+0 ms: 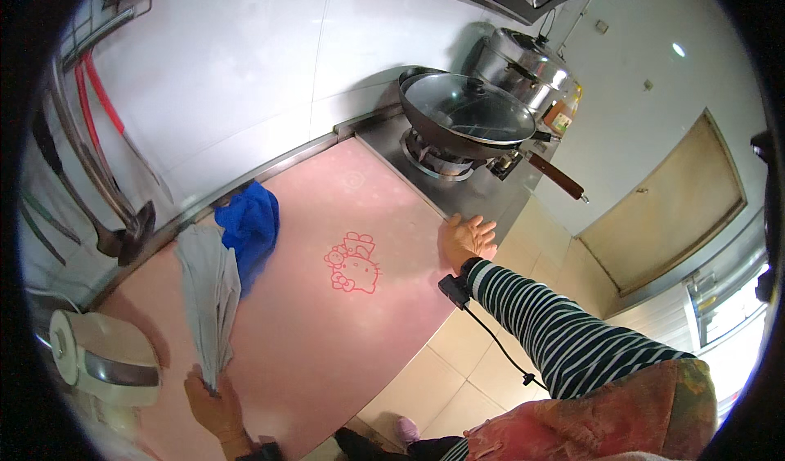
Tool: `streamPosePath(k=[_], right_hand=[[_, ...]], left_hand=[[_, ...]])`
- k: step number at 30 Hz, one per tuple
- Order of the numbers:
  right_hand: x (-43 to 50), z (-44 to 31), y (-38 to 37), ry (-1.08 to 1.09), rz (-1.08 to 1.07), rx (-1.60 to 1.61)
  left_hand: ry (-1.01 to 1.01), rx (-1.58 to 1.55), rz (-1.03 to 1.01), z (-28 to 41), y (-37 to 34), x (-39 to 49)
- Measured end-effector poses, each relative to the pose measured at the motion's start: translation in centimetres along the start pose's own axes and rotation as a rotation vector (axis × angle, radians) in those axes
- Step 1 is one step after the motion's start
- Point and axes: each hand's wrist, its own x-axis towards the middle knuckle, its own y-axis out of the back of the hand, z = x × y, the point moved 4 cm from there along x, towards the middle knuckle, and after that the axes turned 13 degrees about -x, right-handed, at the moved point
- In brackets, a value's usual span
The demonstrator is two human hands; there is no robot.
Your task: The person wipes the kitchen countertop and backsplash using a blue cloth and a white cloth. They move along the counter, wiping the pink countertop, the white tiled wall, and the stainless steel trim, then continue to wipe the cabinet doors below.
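My left hand point(214, 407), near the bottom of the view, grips the narrow gathered end of a grey cloth point(208, 289). The cloth stretches away from it over a pink counter mat point(294, 350) printed with a cartoon cat. A crumpled blue cloth point(248, 228) lies against the far end of the grey one, close to the wall. My right hand point(471, 237), fingers spread and holding nothing, is at the mat's right edge, beside the steel stovetop point(478, 197). Whether its palm presses on the surface I cannot tell.
A wok point(454, 136) with a glass lid sits on the gas burner, its wooden handle point(555, 175) jutting over the front. Behind stand a steel steamer pot point(521, 68) and an oil bottle point(563, 114). A white kettle-like appliance point(104, 356) is at left, below hanging utensils point(92, 142).
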Motion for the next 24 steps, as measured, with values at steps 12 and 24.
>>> streamPosePath(k=[12,24], right_hand=[[-0.5,-0.6,2.2,-0.005,-0.033,0.012],[-0.2,-0.9,3.2,-0.006,-0.150,-0.090]], left_hand=[[-0.018,0.041,-0.013,0.6,0.4,-0.2],[0.331,-0.542,0.061,4.9,-0.3,0.8]])
